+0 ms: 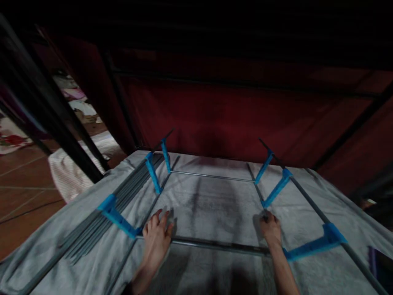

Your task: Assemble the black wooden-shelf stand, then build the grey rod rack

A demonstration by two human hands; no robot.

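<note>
Here, a dim view looks down from the head onto a grey cloth [215,205] spread over a flat surface, with a frame of thin metal rods and blue plastic connectors lying on it. The left hand [156,239], at lower centre of the frame, lies flat with fingers spread, the palm pressing on the near rod [215,245] that runs across the bottom of the frame; it grasps nothing. The right hand [270,229], at lower right of centre, has its grip curled closed around the joint where the near rod meets a side rod [258,188], just beside a blue connector [276,189]. Another blue connector [119,219] sits left of the left hand, and a bundle of spare rods [123,200] lies along the left edge of the cloth. To seat this joint well, it would seem wise to hold the near rod steady with the flat hand while the closed hand pushes squarely, keeping the rods level on the cloth. A dark red fabric wall [233,110] fills the upper half.
</note>
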